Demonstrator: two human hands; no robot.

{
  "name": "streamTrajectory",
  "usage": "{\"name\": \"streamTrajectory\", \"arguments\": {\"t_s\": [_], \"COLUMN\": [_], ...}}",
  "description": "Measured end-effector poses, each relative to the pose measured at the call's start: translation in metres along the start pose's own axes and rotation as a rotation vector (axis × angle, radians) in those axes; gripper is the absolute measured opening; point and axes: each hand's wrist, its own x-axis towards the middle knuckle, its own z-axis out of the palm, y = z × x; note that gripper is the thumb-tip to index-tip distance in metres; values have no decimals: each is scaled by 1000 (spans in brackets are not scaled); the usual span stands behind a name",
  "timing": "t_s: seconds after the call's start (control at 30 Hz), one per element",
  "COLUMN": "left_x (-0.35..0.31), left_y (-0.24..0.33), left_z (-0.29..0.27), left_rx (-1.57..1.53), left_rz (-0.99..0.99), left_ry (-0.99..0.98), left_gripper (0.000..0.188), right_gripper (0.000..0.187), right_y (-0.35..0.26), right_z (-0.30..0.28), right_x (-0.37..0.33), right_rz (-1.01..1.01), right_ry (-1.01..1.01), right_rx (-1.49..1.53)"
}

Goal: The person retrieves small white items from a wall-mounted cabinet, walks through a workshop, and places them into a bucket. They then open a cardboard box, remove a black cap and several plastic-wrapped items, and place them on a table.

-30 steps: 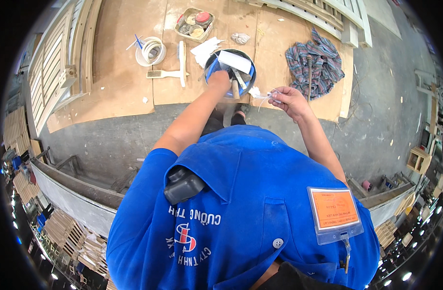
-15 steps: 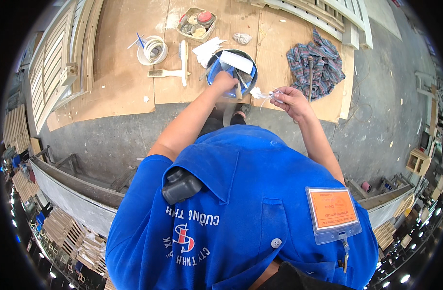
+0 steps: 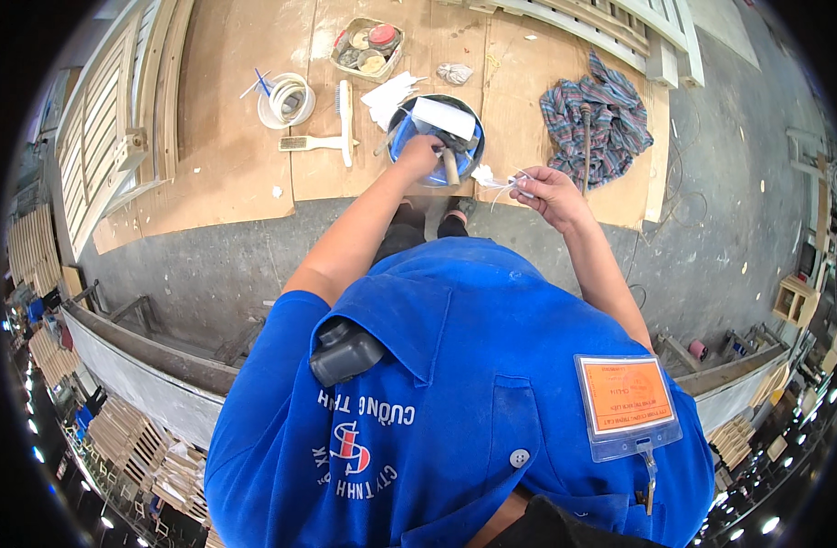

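Observation:
My left hand (image 3: 420, 157) is inside a round blue-lined bucket (image 3: 480, 146) at the near edge of the cardboard. Its fingers are curled among the contents, and their tips and anything in them are hidden. In the bucket lie a wooden-handled tool (image 3: 450, 169) and a white rectangular piece (image 3: 446, 117). To the right of the bucket, my right hand (image 3: 548, 194) is closed in a pinch on thin white strips (image 3: 505, 183), their loose ends sticking out to the left. A crumpled white scrap (image 3: 482, 173) shows between the strips and the bucket.
Cardboard (image 3: 227, 110) covers the floor ahead. Left of the bucket are two brushes (image 3: 313, 143), a white tub (image 3: 286, 99), white paper (image 3: 389, 96) and a basket (image 3: 400, 59) of cans. A striped cloth (image 3: 610, 119) lies right. Slatted wooden frames (image 3: 103, 110) stand at the far left.
My left hand has shifted slightly within the bucket, and the wooden-handled tool beside it shows more clearly. The right hand keeps its pinch on the strips, almost unmoved.

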Motion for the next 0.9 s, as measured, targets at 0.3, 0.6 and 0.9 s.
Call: {"name": "streamTrajectory", "arguments": {"t_s": [0.3, 0.6, 0.9], "left_x": [4, 11, -4], "left_y": [14, 14, 28], "left_z": [10, 7, 17], "left_rx": [258, 221, 147], "left_rz": [-267, -287, -316], "left_ry": [40, 9, 128], "left_gripper": [21, 25, 29], "right_gripper": [18, 20, 18], "right_y": [3, 3, 1], "right_z": [-11, -20, -26], "right_x": [-11, -12, -13], "right_rz": [-18, -35, -35], "right_ry": [36, 54, 33], "right_rx": [25, 33, 39]}}
